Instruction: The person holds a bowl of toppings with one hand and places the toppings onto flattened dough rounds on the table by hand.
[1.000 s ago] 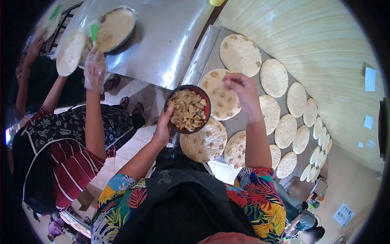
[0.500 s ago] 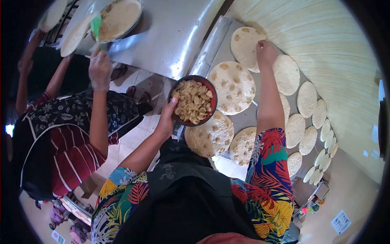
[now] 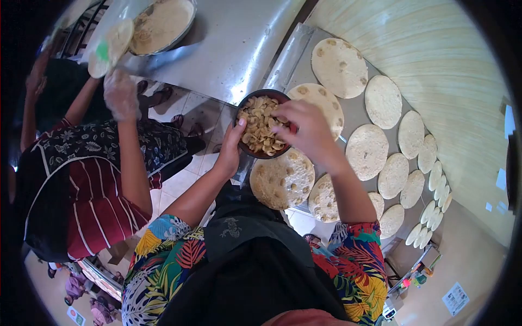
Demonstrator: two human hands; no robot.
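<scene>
My left hand [image 3: 230,150] grips the near left rim of a dark bowl with a red inside [image 3: 278,95], thumb over the edge. The bowl is filled with sliced mushrooms [image 3: 261,118]. Over the bowl's right side is my right hand [image 3: 311,130], its fingers apart and their tips at the slices. Close by lie flat round bases: one behind my right hand [image 3: 322,103] and one below the bowl [image 3: 283,179], both dotted with slices. At the back, another base [image 3: 340,66] carries several slices around its edge.
More pale round bases [image 3: 367,152] cover the metal table [image 3: 356,108] along the wall. At left, a co-worker's gloved hand [image 3: 120,95] is near a raised round base [image 3: 111,48] and a green tool. A large bowl of pale spread [image 3: 166,24] stands on the steel counter [image 3: 228,49].
My right hand has come back from the far base to the bowl, and more slices now show on that base. The co-worker's hand and held base have shifted.
</scene>
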